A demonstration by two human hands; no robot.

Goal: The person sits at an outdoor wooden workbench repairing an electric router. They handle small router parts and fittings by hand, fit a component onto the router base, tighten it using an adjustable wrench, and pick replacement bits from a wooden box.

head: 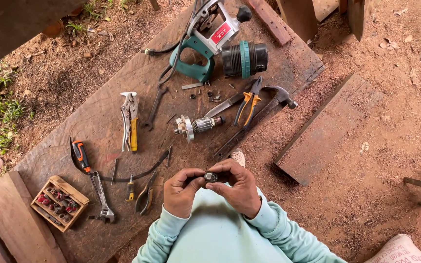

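1. Left hand [182,191] and right hand [238,186] meet in front of the chest, just off the near edge of the wooden board [123,78].
2. Both hands pinch one small dark metal part [211,176] between thumbs and fingertips. The part sits between the hands, clear of the board. Grip: closed on it from both sides.
3. Motor armature [196,126] lies on the board directly beyond the hands, with its copper windings showing.
4. Orange-handled pliers [249,100] and a claw hammer [274,100] lie right of the armature, close together.
5. Dismantled green-and-silver power tool [205,41] and its black motor housing [244,59] sit at the board's far end, past the armature. Small screws [210,93] are scattered between housing and armature.
6. Left of the armature: open-end wrench [154,107], then locking pliers [130,119].
7. Further left, toward the near corner: orange-handled screwdriver [80,155], adjustable wrench [101,195], and a wooden box of router bits [59,203].
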